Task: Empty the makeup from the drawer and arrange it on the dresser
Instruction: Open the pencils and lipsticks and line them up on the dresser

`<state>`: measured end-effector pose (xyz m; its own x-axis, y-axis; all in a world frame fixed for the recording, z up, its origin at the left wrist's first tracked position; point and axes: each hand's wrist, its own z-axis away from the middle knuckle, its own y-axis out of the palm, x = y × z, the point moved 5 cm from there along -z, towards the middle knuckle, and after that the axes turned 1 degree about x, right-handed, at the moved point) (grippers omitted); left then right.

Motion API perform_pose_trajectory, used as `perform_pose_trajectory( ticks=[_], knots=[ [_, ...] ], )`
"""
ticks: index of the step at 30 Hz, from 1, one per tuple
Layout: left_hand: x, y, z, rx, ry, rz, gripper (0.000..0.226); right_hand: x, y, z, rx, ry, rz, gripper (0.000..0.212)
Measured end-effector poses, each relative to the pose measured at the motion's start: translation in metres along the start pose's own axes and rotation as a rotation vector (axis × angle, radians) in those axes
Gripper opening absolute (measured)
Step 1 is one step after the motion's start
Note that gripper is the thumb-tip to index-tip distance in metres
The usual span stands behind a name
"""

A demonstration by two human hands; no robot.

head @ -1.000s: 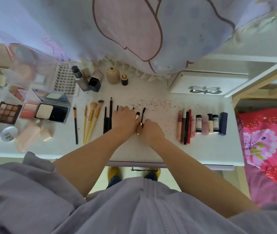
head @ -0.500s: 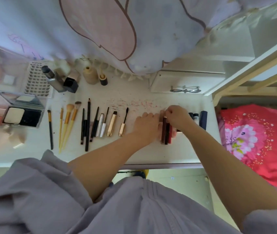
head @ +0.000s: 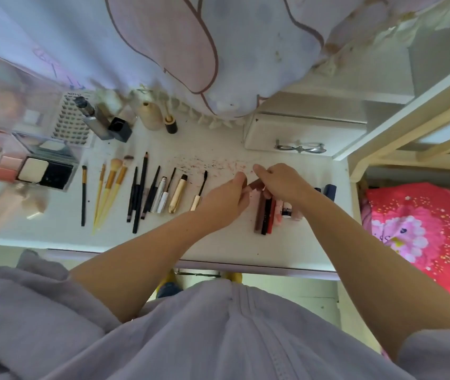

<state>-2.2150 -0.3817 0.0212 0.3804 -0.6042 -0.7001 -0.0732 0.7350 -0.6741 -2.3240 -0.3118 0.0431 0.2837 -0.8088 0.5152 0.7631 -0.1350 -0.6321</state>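
Note:
Makeup lies in rows on the white dresser top. Brushes, black pencils and mascara tubes lie left of centre. A row of lip pencils and small tubes lies at the right. My left hand and my right hand meet above that row and together hold a brownish stick lifted off the surface. My right hand covers the upper ends of the lip products.
Palettes and compacts crowd the far left, with bottles and a beige vase behind. A small closed drawer box stands at the back right. A cloth-draped shape overhangs the back. A red bedspread lies beyond the right edge.
Both hands left the mascara row and moved right to the lip products. They have since lifted a brownish stick between them above that row.

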Motion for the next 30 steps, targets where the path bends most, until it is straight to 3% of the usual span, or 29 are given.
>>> perform_pose_trajectory(
  ticks=[4, 11, 16, 21, 26, 30],
  knots=[
    [0.004, -0.027, 0.02, -0.021, 0.084, -0.22, 0.021, 0.023, 0.006, 0.024, 0.16, -0.091, -0.163, 0.043],
    [0.01, -0.064, 0.046, -0.056, 0.109, -0.235, 0.029, 0.058, 0.016, 0.057, 0.097, -0.256, -0.262, 0.025],
    [0.007, -0.081, 0.06, -0.06, 0.199, -0.292, 0.024, 0.061, 0.018, 0.075, 0.197, -0.163, -0.222, 0.053],
    [0.005, -0.088, 0.07, -0.041, 0.223, -0.347, 0.025, 0.067, 0.023, 0.088, 0.198, -0.218, -0.235, 0.032],
    [0.002, -0.093, 0.078, -0.07, 0.278, -0.387, 0.023, 0.062, 0.024, 0.096, 0.193, -0.116, -0.292, 0.051],
    [0.004, -0.094, 0.08, -0.067, 0.278, -0.417, 0.022, 0.065, 0.026, 0.101, 0.142, -0.197, -0.327, 0.032]
  ],
)
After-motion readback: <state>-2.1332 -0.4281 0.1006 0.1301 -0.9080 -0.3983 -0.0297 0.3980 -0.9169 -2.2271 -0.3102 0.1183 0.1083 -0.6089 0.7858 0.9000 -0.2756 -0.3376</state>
